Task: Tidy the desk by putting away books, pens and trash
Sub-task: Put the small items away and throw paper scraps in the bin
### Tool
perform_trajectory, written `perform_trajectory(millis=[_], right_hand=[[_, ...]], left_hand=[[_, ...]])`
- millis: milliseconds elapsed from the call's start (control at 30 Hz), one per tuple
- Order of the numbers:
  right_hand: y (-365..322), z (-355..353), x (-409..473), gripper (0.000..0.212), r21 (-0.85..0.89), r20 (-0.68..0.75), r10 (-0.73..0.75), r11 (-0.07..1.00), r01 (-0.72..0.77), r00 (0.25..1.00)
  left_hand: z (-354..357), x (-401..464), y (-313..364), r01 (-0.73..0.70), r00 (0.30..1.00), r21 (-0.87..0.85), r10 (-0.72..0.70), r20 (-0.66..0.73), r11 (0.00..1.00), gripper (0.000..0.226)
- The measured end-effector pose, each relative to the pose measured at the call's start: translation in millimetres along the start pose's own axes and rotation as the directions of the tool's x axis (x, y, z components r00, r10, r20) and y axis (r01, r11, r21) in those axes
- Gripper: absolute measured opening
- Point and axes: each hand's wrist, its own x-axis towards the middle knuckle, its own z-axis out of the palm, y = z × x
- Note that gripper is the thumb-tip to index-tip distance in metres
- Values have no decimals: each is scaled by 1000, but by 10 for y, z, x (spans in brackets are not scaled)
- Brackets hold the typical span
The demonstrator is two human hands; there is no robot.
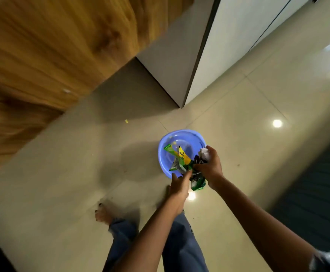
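A blue plastic basin (167, 140) stands on the tiled floor below me. Over its near rim both hands hold a bundle of trash: green and yellow snack wrappers (180, 159) that hang into the basin, a dark wrapper and a crumpled white paper (204, 153). My right hand (209, 167) grips the dark wrapper and the white paper from the right. My left hand (179, 186) pinches the lower green wrappers from below. A further green wrapper (198, 183) hangs between the two hands.
The wooden desk top (42, 55) fills the upper left, its edge above the floor. A white cabinet (228, 36) stands at the back. A small yellow scrap (126, 121) lies on the floor (62, 173). My bare foot (103, 213) and jeans are below the hands.
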Motion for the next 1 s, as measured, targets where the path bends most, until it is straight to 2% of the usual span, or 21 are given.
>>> perform_trajectory(millis=[33, 67, 100, 200, 300, 500, 667, 767, 867, 900, 1000], right_hand=[[50, 43, 92, 79, -37, -25, 17, 999, -17, 1000], [97, 83, 183, 79, -86, -48, 20, 996, -24, 999], [131, 120, 258, 78, -141, -64, 10, 990, -19, 998], [180, 196, 412, 78, -228, -25, -40, 973, 33, 999], [198, 204, 514, 73, -211, 27, -56, 976, 60, 998], [291, 114, 571, 48, -270, 20, -33, 962, 37, 999], [343, -1, 424, 41, -385, -9, -61, 922, 53, 998], [306, -36, 248, 39, -453, 0, -106, 886, 95, 994], [159, -25, 10, 38, -483, 14, -146, 865, 135, 989], [74, -10, -91, 37, -483, 14, -162, 863, 148, 987], [-216, 57, -440, 34, -493, 10, -226, 846, 202, 974]], left_hand=[[-124, -15, -75, 59, 995, -37, -61, -80, 998, 48], [-150, -52, -145, 67, 991, -5, -67, -118, 998, 39], [-221, 50, -70, 21, 992, 46, -15, -127, 999, 32], [-140, 86, -105, 18, 997, 56, -13, -75, 998, 42], [-211, 237, -54, 11, 997, 90, -4, -78, 996, 52], [-208, 283, -77, -17, 995, 152, 32, -93, 988, 48], [-358, 168, -112, -63, 986, 261, 101, -134, 963, 46], [-470, 7, -91, -69, 980, 310, 123, -159, 948, 36], [-592, -214, -25, -109, 971, 343, 173, -164, 933, 11], [-633, -325, 20, -126, 969, 358, 191, -154, 925, 13], [-759, -683, 178, -186, 956, 400, 259, -138, 898, 47]])
